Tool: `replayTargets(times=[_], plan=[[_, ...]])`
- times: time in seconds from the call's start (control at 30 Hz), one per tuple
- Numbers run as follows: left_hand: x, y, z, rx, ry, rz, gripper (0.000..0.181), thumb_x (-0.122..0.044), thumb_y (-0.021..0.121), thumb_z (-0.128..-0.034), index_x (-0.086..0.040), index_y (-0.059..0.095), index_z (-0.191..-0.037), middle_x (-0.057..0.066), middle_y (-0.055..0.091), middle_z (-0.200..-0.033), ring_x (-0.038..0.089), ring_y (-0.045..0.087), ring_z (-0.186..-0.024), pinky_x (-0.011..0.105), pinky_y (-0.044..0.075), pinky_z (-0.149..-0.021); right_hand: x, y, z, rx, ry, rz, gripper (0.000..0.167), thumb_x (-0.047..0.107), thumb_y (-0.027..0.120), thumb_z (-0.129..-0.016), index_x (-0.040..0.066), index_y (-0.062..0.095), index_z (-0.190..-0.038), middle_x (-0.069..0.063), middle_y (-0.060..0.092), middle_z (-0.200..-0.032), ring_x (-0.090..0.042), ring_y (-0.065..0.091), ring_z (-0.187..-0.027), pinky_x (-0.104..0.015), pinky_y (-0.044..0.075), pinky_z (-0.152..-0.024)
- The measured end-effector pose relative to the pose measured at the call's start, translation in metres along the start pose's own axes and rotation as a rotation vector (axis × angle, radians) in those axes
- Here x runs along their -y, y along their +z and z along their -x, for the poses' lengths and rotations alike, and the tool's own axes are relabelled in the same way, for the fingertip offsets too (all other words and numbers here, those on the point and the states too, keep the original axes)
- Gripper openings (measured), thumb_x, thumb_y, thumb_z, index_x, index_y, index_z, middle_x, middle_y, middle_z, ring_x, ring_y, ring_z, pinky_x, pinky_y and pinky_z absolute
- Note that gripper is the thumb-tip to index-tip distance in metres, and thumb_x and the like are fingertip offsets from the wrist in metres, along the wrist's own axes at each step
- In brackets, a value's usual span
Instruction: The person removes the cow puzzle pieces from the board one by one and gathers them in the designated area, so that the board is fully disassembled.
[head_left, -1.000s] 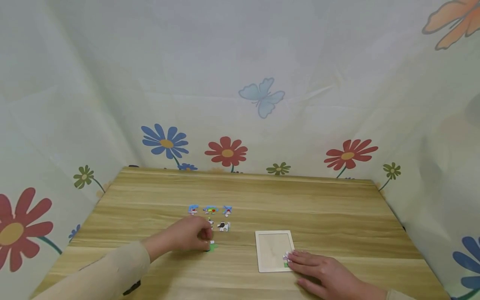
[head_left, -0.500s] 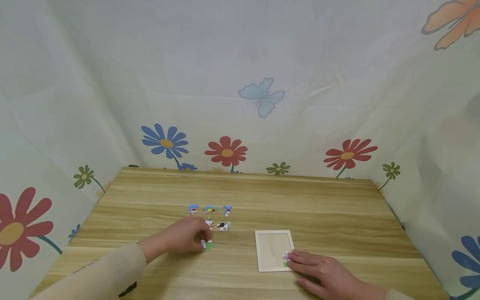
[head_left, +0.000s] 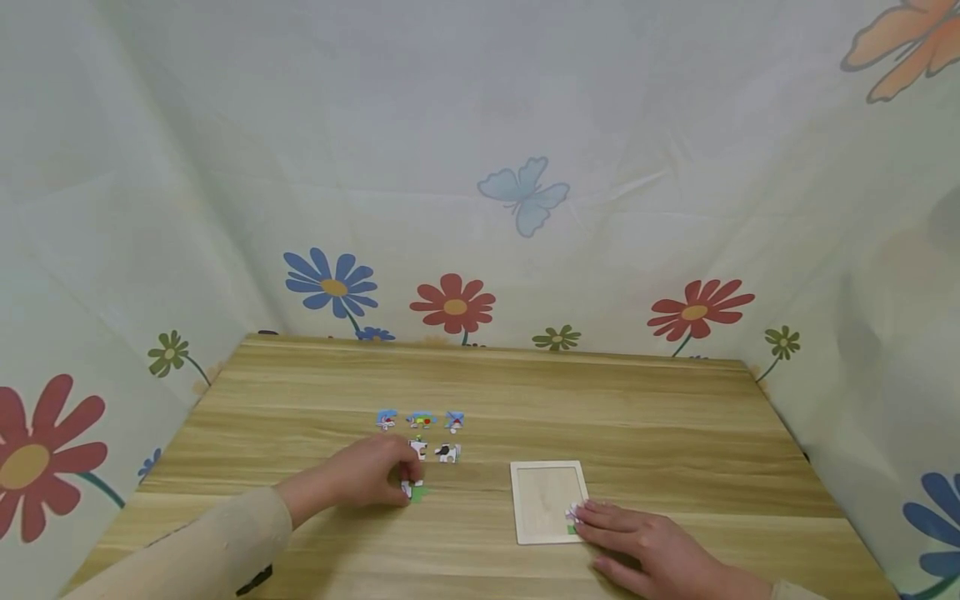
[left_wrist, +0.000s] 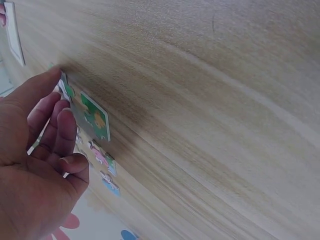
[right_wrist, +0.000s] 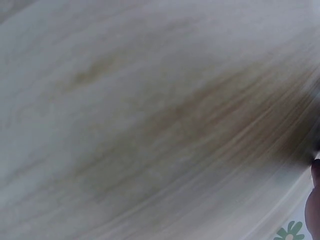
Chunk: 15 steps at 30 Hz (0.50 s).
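My left hand [head_left: 375, 471] pinches a green-and-white jigsaw piece [head_left: 418, 493] low over the table, its thumb and fingers curled at the piece's edge. In the left wrist view this piece [left_wrist: 65, 87] shows between thumb and fingertips, with another green jigsaw piece [left_wrist: 96, 116] lying just beyond. My right hand [head_left: 648, 542] rests with fairly straight fingers on the right rim of a shallow wooden puzzle tray [head_left: 514, 504]. Its fingertips partly cover a white-and-green jigsaw piece [head_left: 572, 512] in the tray's near right corner. Only a fingertip [right_wrist: 316, 172] enters the right wrist view.
Behind the left hand lie a blue-edged piece [head_left: 386, 419], a yellow-green piece [head_left: 422, 420], a blue-and-red piece [head_left: 454, 421] and black-and-white pieces [head_left: 447, 452]. The wooden table [head_left: 637, 417] ends at a flower-printed curtain [head_left: 375, 208].
My left hand has shifted slightly left along with the green-and-white jigsaw piece, uncovering more of the black-and-white piece behind it. The right hand and tray have stayed put.
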<state>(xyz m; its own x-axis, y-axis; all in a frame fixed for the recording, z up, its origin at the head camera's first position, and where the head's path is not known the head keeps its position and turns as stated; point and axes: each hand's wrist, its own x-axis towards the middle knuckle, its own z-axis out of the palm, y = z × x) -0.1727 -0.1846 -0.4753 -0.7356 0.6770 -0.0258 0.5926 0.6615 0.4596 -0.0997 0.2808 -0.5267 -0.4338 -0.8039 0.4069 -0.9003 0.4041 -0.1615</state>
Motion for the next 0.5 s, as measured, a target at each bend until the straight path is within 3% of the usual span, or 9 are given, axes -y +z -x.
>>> replayTargets(times=[0.3, 0.5], plan=[[0.005, -0.011, -0.005, 0.008, -0.056, 0.052, 0.018, -0.017, 0.089, -0.0859, -0.022, 0.074, -0.094, -0.014, 0.068, -0.094, 0.008, 0.061, -0.090, 0.033, 0.053, -0.082, -0.002, 0.001, 0.001, -0.005, 0.001, 0.008, 0.051, 0.025, 0.079, -0.099, 0.011, 0.066, -0.146, -0.005, 0.066, -0.147, -0.025, 0.066, -0.131, -0.020, 0.042, -0.114], [0.005, -0.023, -0.014, 0.008, -0.042, 0.073, 0.017, -0.014, 0.088, -0.0869, -0.015, 0.076, -0.098, -0.008, 0.070, -0.093, 0.015, 0.063, -0.087, 0.032, 0.052, -0.076, -0.002, 0.001, 0.001, -0.012, -0.003, 0.012, 0.051, 0.025, 0.079, -0.099, 0.011, 0.066, -0.146, -0.005, 0.066, -0.147, -0.025, 0.067, -0.131, -0.020, 0.041, -0.115]])
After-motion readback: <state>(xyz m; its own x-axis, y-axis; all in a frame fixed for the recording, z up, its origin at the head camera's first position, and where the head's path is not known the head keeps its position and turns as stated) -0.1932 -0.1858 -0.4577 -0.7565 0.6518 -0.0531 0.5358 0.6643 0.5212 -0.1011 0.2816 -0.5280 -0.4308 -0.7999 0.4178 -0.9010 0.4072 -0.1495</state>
